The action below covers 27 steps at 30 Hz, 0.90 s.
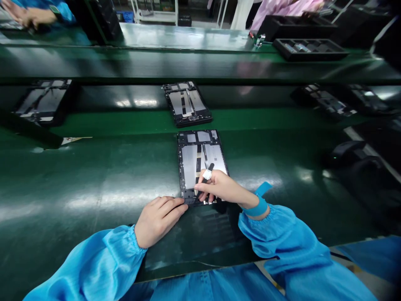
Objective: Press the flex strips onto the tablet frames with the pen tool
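Observation:
An opened tablet chassis (200, 161) with silver plates and a black frame lies on the green belt in front of me. My right hand (219, 188) is closed around a black stick tool (205, 175) with white tape round it, its lower tip down at the chassis' near edge. My left hand (158, 219) rests on the belt with fingers together and stretched, their tips touching the chassis' near left corner. Both arms wear blue sleeves, and a blue strap circles the right wrist.
Another open chassis (187, 103) lies further up the belt, one more at far left (44, 100) and others at far right (328, 102). Black trays (310, 48) sit on the raised far ledge. A co-worker's hands (23, 14) show top left. A dark device (347, 150) stands at right.

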### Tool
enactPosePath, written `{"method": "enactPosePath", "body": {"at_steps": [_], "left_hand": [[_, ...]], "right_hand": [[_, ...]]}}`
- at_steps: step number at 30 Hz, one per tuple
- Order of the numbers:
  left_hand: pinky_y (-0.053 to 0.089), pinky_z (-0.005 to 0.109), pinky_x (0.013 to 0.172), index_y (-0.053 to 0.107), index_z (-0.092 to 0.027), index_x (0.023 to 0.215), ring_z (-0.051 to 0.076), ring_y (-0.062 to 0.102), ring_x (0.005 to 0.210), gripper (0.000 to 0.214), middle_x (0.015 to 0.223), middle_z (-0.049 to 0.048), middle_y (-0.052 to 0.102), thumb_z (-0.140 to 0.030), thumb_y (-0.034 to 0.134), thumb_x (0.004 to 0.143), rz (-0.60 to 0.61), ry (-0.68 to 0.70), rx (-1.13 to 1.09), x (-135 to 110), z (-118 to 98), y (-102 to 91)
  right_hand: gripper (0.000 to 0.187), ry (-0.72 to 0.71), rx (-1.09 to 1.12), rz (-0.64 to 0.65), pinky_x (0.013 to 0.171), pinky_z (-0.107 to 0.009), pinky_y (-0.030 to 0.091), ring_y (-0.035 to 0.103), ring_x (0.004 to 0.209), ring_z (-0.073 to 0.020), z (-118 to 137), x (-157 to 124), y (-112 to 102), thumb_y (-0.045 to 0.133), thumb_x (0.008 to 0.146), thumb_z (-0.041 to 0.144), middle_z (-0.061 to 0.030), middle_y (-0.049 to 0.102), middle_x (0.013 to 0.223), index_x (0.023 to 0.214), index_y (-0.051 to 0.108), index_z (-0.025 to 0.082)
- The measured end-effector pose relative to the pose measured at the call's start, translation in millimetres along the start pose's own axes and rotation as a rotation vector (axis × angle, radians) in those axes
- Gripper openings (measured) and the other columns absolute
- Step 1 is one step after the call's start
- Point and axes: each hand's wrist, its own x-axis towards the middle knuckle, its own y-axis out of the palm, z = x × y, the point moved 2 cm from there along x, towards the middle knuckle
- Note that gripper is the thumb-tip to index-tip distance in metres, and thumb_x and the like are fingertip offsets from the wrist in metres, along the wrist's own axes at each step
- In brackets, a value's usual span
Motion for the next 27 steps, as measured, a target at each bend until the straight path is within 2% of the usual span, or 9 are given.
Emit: {"method": "enactPosePath", "body": {"at_steps": [16, 23, 27], "left_hand": [[0.048, 0.030, 0.076, 0.061, -0.015, 0.112, 0.018, 0.060, 0.091, 0.020, 0.107, 0.0070, 0.068, -0.013, 0.058, 0.092, -0.008, -0.002, -0.003, 0, 0, 2.1], [0.048, 0.032, 0.071, 0.058, -0.018, 0.126, 0.021, 0.059, 0.094, 0.036, 0.113, 0.0082, 0.066, -0.009, 0.039, 0.097, 0.078, 0.100, 0.209, 2, -6, -5.6], [0.049, 0.032, 0.070, 0.059, -0.018, 0.125, 0.020, 0.058, 0.091, 0.035, 0.110, 0.0082, 0.066, -0.009, 0.038, 0.098, 0.107, 0.079, 0.218, 6, -7, -6.7]], "right_hand": [[0.024, -0.017, -0.022, -0.034, 0.045, -0.018, 0.054, 0.072, 0.062, -0.0175, -4, 0, -1, 0.070, 0.081, 0.036, -0.0026, 0.070, 0.062, 0.081, 0.059, 0.015], [0.023, -0.009, -0.031, -0.039, 0.045, -0.019, 0.054, 0.071, 0.059, -0.0160, 1, -1, 1, 0.070, 0.081, 0.036, -0.0026, 0.070, 0.063, 0.079, 0.058, 0.016], [0.024, -0.052, -0.013, -0.133, 0.045, -0.020, 0.054, 0.072, 0.065, -0.0181, -2, -10, -2, 0.067, 0.083, 0.039, -0.0022, 0.068, 0.064, 0.079, 0.056, 0.018]]}}
